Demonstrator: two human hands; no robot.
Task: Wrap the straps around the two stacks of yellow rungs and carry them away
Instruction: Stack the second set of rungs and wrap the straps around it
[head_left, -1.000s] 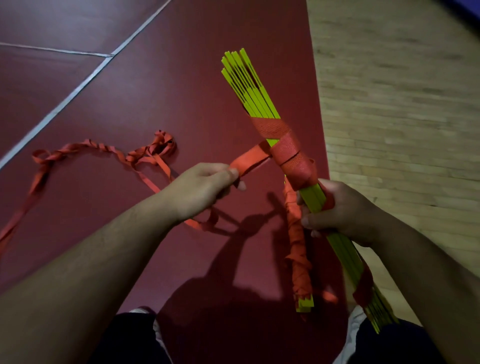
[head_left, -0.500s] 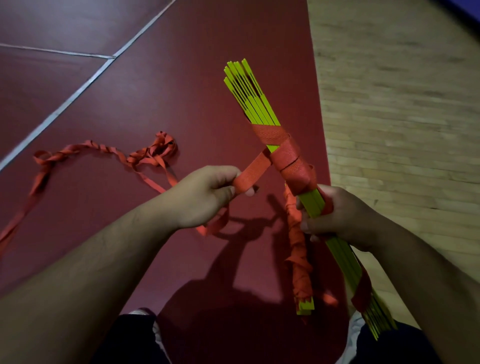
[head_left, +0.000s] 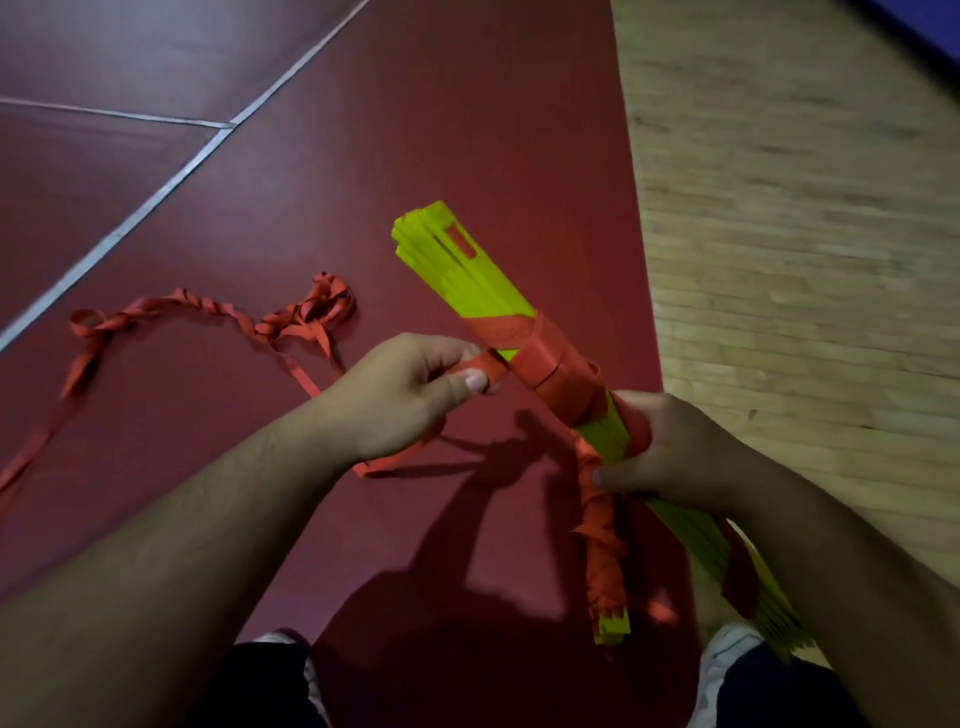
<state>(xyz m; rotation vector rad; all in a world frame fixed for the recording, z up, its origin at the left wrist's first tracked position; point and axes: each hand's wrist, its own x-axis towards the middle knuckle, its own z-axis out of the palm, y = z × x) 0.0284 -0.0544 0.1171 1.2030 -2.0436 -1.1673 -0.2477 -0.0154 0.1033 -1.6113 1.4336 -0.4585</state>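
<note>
Looking from the left, you see the loose part of the red strap (head_left: 270, 328) lying in twists and loops on the dark red floor (head_left: 467, 130), and one end of it runs off the left edge. A white line (head_left: 156, 202) crosses this floor behind it. The strap comes up from the floor to your left hand (head_left: 400, 400), which pinches it between the thumb and the curled fingers. From this pinch the strap goes a short way, pulled straight, to the stack of yellow rungs (head_left: 467, 275). You hold this stack in the air, tilted. Its far end points up and to the left, and its near end goes down toward your right leg. Several turns of the strap already go around its middle, side by side and partly crossing. Just below these turns your right hand (head_left: 685, 457) grips the stack with the fingers curled round it. Under the right fingertips a second stack (head_left: 605, 551) reaches down. It is thinner and wrapped almost fully in twisted strap, so only its yellow lower end shows. It is not clear whether it hangs or rests on the floor. At the far right lies a pale wooden floor (head_left: 805, 234).
</note>
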